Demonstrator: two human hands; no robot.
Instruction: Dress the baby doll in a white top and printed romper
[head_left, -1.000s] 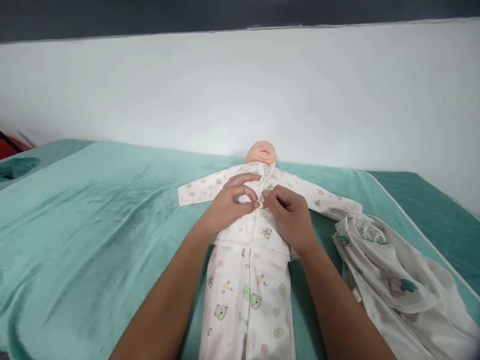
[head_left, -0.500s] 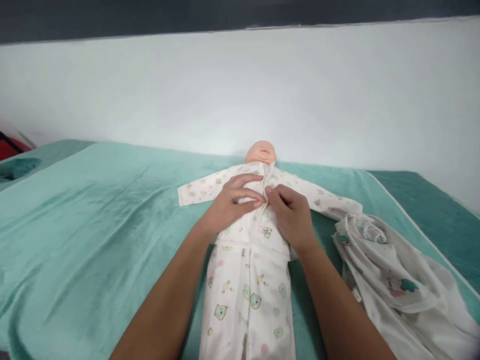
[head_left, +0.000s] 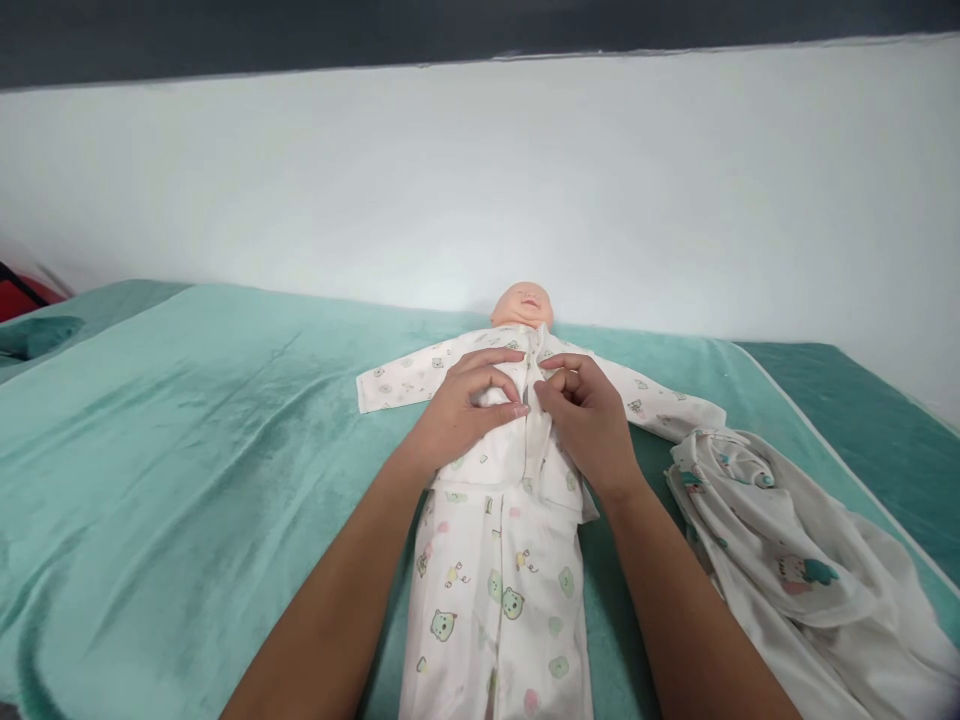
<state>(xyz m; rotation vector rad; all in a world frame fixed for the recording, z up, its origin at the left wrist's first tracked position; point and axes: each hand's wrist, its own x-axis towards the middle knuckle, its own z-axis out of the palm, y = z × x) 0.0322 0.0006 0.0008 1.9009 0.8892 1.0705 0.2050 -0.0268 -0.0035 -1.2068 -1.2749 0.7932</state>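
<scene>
A white wall [head_left: 480, 190] stands at the far side, brightest toward its middle, under a dark band [head_left: 480, 35]; wrinkled green cloth [head_left: 187, 450] spreads before it; a red object [head_left: 19, 298] shows far left.

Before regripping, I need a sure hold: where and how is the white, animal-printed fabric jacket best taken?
Probably pinch the jacket by its front edge, just below the right hand, coming from the right: that edge runs lengthwise and looks lifted, offering thin fabric for two fingertips.
</scene>
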